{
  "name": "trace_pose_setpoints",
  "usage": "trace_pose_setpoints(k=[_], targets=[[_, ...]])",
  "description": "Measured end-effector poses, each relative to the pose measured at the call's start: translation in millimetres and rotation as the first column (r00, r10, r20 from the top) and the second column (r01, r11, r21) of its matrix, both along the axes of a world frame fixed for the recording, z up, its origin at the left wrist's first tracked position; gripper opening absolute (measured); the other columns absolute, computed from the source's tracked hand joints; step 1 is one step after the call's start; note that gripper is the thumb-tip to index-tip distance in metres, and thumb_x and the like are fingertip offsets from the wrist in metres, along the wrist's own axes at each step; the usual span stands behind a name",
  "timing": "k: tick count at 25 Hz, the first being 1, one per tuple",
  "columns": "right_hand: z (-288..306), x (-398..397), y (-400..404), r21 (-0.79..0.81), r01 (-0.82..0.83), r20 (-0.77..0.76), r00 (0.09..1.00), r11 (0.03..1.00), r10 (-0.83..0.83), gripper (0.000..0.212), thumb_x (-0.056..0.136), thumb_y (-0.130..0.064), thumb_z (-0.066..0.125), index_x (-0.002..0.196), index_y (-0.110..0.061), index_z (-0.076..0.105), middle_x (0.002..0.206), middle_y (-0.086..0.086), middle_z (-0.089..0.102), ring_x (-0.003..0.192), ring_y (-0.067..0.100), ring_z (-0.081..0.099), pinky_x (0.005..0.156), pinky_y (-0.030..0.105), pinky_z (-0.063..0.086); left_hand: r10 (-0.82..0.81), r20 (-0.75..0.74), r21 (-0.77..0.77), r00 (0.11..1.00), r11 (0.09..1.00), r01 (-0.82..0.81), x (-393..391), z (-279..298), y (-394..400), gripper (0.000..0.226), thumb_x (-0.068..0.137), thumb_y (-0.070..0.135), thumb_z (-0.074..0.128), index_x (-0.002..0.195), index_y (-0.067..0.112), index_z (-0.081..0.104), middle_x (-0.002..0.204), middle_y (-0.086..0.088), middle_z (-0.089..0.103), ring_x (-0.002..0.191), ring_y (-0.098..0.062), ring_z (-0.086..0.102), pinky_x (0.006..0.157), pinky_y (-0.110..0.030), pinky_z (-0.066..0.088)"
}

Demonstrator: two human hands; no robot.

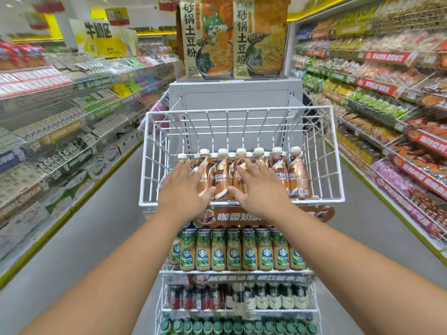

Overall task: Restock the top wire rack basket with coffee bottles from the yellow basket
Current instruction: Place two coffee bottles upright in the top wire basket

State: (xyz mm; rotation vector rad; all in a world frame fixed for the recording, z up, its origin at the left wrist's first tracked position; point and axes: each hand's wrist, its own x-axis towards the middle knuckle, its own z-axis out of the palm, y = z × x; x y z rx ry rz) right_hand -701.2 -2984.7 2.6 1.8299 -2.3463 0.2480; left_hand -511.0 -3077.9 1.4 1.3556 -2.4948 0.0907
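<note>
Top wire rack basket (321, 155) dead ahead at twelve o'clock, white wire, coffee bottles (298, 176) standing upright along its front. My left hand (183, 189) lies flat at eleven, fingers spread wide on the bottles; my right hand (260, 187) at one, splayed the same, gripping nothing.
</note>
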Motion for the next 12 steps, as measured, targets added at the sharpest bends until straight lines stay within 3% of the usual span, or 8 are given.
trace_pose_setpoints(k=[12], targets=[[10, 41, 90, -0.006, 0.029, 0.020, 0.999, 1.000, -0.029, 0.079, 0.099, -0.073, 0.022, 0.165, -0.030, 0.011, 0.173, 0.001, 0.003, 0.160, 0.025, -0.001, 0.128, 0.050, 0.010, -0.024, -0.001, -0.052, 1.000, 0.998, 0.024, 45, 7, 84, 0.079, 0.095, 0.075, 0.027, 0.162, 0.037, 0.010, 0.171, -0.003, 0.006, 0.157, -0.026, 0.004, 0.126, -0.047, 0.010]])
